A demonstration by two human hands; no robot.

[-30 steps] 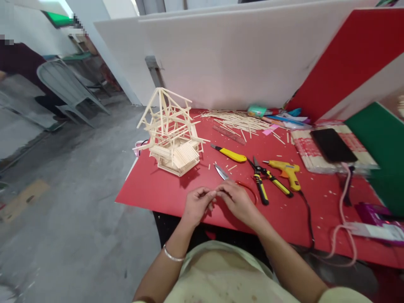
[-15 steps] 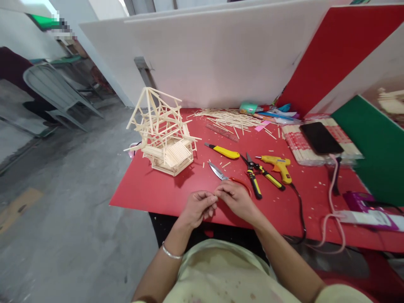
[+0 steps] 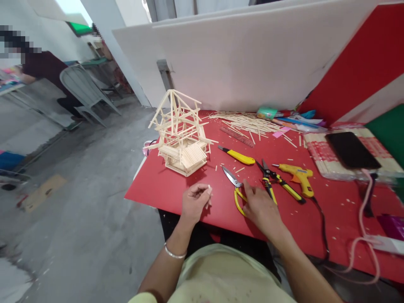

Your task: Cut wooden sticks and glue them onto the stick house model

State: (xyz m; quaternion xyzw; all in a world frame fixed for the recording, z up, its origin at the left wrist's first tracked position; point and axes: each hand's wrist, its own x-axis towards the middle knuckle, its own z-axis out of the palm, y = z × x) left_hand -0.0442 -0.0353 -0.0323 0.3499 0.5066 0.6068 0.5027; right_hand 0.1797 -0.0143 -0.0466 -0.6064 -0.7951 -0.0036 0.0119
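Observation:
My left hand is closed in a pinch near the table's front edge, with a short, pale bit of wooden stick at the fingertips. To its right, my right hand reaches over the scissors, fingers apart and touching the handle side. The scissors lie flat, blades toward the back left; one yellow handle loop shows and the other is partly hidden under the hand. Behind my left hand stands a small house-like model made of wooden sticks, with an open roof frame.
On the red table lie a yellow cutter, pliers-like cutters, a glue gun and a ruler. Loose sticks are heaped behind. At right, a phone rests on packed sticks. A person sits far left.
My hands have come apart: the right moved right onto the scissors' handle side, while the left stays pinched. The view has turned left, shifting everything rightward.

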